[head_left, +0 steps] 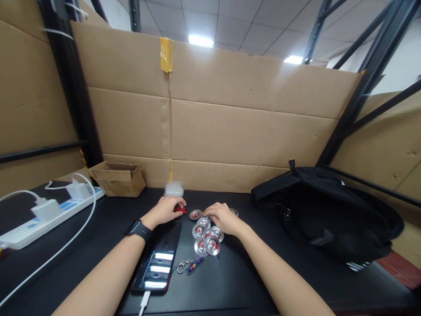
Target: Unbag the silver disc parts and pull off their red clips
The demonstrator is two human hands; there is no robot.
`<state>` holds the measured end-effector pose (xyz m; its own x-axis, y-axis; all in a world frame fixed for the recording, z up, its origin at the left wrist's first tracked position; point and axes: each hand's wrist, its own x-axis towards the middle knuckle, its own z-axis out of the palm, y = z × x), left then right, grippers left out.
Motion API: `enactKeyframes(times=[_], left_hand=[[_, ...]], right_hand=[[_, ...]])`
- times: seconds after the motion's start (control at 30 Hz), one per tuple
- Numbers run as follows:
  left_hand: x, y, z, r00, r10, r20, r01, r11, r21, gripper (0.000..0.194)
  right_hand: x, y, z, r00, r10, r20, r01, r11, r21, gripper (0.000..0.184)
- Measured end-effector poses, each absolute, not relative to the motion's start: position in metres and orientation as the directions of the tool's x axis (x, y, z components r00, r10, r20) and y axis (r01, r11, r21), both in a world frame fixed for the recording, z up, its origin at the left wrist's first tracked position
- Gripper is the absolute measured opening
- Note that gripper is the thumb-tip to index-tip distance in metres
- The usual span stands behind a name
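Observation:
My left hand, with a dark watch on its wrist, rests beyond the phone. Its fingers are closed around a small red piece. To the right, my right hand reaches over a group of shiny metal discs with red centres. Its fingertips pinch at the far end of the group, apparently on one disc that they partly cover. Several discs overlap one another on the black tabletop, and a single disc lies flat between the hands. Another disc shows partly behind my right hand.
A black phone on a white cable lies before my left hand, beside a colourful keychain. Clear plastic bags sit by the cardboard wall. A small cardboard box and power strip stand left; a black bag lies right.

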<state>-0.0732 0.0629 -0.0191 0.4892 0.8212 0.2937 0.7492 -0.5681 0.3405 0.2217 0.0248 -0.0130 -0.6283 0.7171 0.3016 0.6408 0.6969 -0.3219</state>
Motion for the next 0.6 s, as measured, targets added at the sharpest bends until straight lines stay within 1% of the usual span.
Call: enactKeyframes(times=[0.2, 0.33, 0.43, 0.5, 0.6], left_hand=[[-0.073, 0.065, -0.022, 0.505, 0.811, 0.296, 0.73, -0.584, 0.355, 0.032], [-0.074, 0.065, -0.022, 0.501, 0.808, 0.31, 0.726, -0.587, 0.358, 0.035], [-0.071, 0.061, -0.017, 0.494, 0.793, 0.355, 0.71, -0.604, 0.362, 0.033], [-0.066, 0.056, -0.012, 0.496, 0.775, 0.391, 0.684, -0.627, 0.373, 0.027], [-0.054, 0.048, -0.005, 0.516, 0.741, 0.43, 0.607, -0.67, 0.426, 0.02]], right_hand=[[0.221, 0.025, -0.013, -0.606, 0.737, 0.298, 0.657, 0.675, -0.335, 0.04], [0.226, 0.027, -0.01, -0.585, 0.731, 0.352, 0.646, 0.682, -0.343, 0.031], [0.231, 0.029, -0.006, -0.545, 0.729, 0.414, 0.635, 0.681, -0.365, 0.028], [0.233, 0.028, -0.002, -0.497, 0.727, 0.473, 0.597, 0.683, -0.421, 0.03], [0.231, 0.024, 0.006, -0.411, 0.739, 0.534, 0.438, 0.674, -0.595, 0.037]])
